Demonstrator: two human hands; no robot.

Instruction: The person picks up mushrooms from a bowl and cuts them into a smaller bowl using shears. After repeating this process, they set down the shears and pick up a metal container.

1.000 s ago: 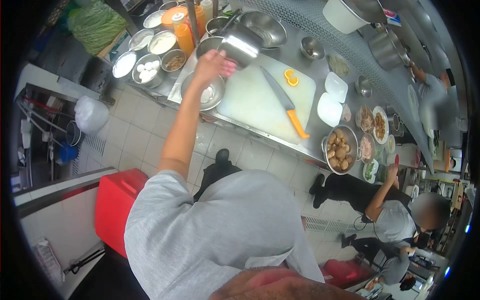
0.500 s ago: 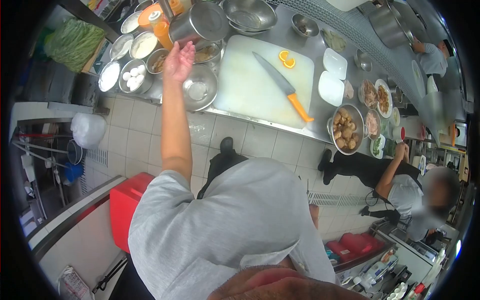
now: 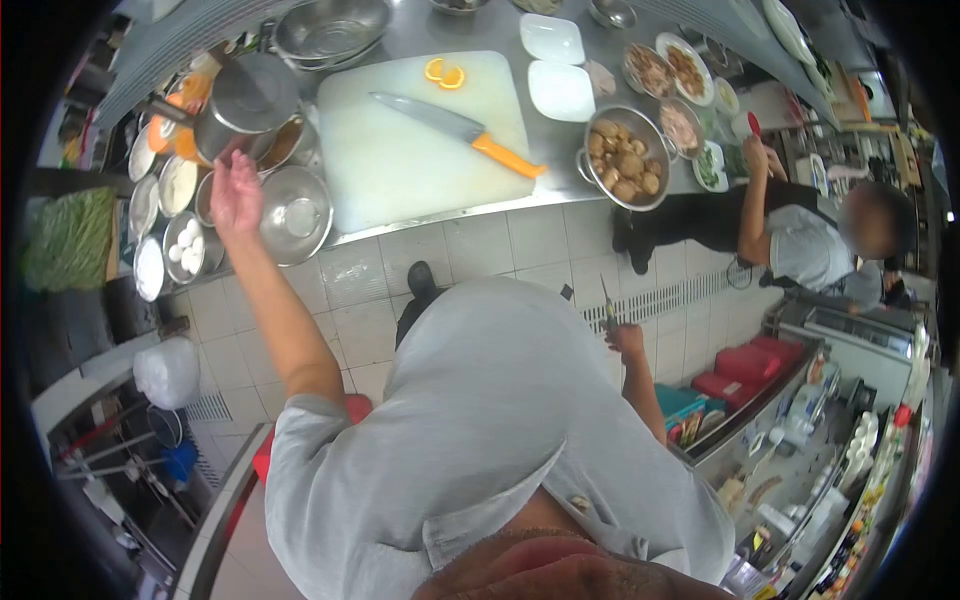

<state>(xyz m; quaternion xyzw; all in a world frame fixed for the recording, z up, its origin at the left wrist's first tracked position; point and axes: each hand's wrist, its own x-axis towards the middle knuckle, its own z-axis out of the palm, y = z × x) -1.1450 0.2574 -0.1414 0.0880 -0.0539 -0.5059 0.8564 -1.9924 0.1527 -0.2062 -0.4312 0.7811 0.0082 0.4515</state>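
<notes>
My left hand (image 3: 238, 195) is palm up with its fingers apart, at the lower edge of a steel pot (image 3: 252, 95); contact is unclear. A steel bowl (image 3: 297, 215) lies beside it. Low on the right, over the floor, my right hand (image 3: 627, 340) is closed around a thin pointed tool (image 3: 607, 302) that looks like a small knife. On the counter, a white cutting board (image 3: 400, 165) bears a large knife with an orange handle (image 3: 508, 156) and two cut orange pieces (image 3: 445, 74).
A colander of mushrooms (image 3: 625, 160) stands right of the board, near white dishes (image 3: 560, 90). A bowl of eggs (image 3: 186, 250) is at the left. Another person (image 3: 800, 240) is at the right. Red boxes (image 3: 745, 370) lie below.
The view has turned, and the counter appears shifted left. My right hand and its pointed tool have come into view. My left hand remains open near the pot.
</notes>
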